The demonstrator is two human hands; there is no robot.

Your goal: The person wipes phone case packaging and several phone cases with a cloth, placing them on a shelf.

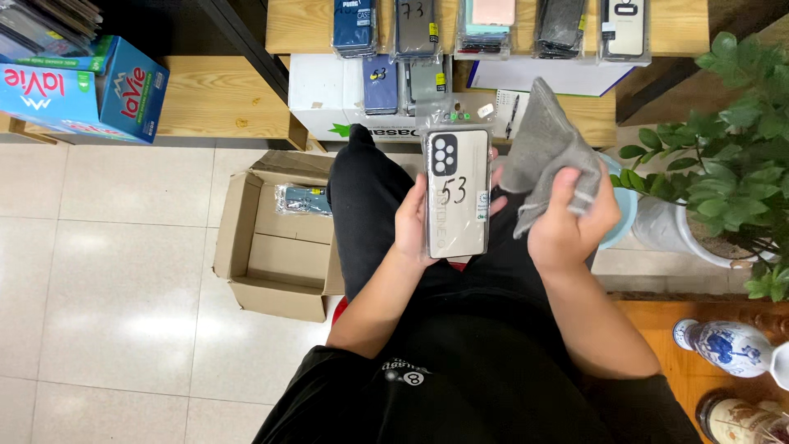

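Observation:
My left hand (411,222) holds a beige phone case in a clear plastic sleeve (456,193) upright in front of me, its back facing up with a dark camera cutout at the top. My right hand (571,218) grips a grey cloth (546,148) just to the right of the case, the cloth bunched and pointing upward. Both hands hover above my lap, in black clothing.
An open cardboard box (279,238) with one packaged case (304,200) inside stands on the tiled floor at left. Wooden shelves (222,94) ahead carry several packaged phone cases (415,29). A potted plant (731,164) and a blue-white vase (727,345) stand at right.

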